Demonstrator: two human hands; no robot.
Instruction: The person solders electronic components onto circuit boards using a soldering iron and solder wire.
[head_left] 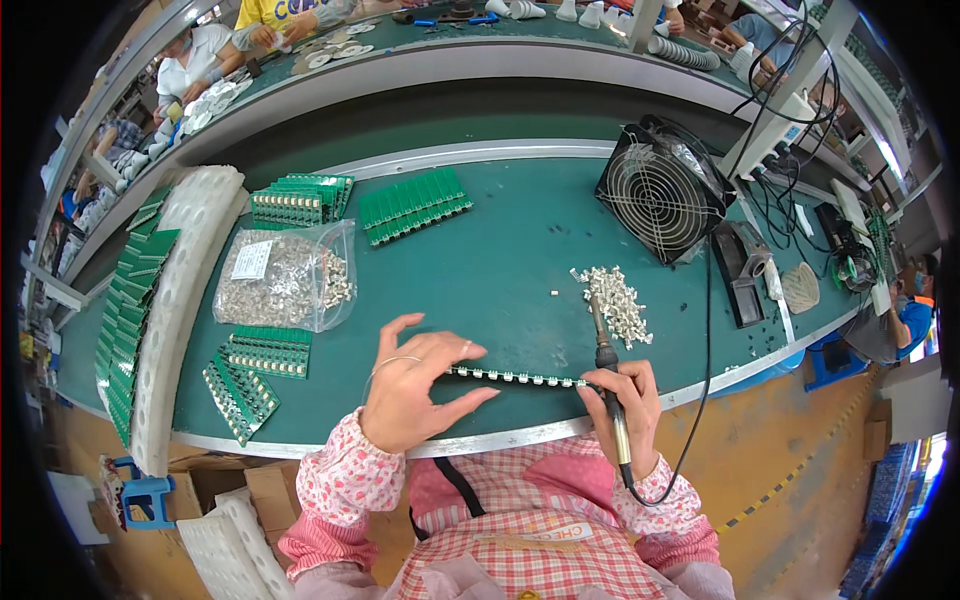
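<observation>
On the table (480,270), near its front edge, a narrow circuit strip (522,378) spans the gap between the two hands; a slip of the right fingertips could let it twist out of line. The right hand (630,400) closes around a soldering iron (607,358), the handle slanting back toward the wrist, the thumb by the strip's right end. The left hand (415,385) leans in from the side, thumb and forefinger spread wide about the other end (whether they touch it, I cannot tell). Farther out, the iron's tip points over a pile of small pale parts (624,308), where a careless turn could scorch or scatter them. Beyond stands a black fan (660,190).
</observation>
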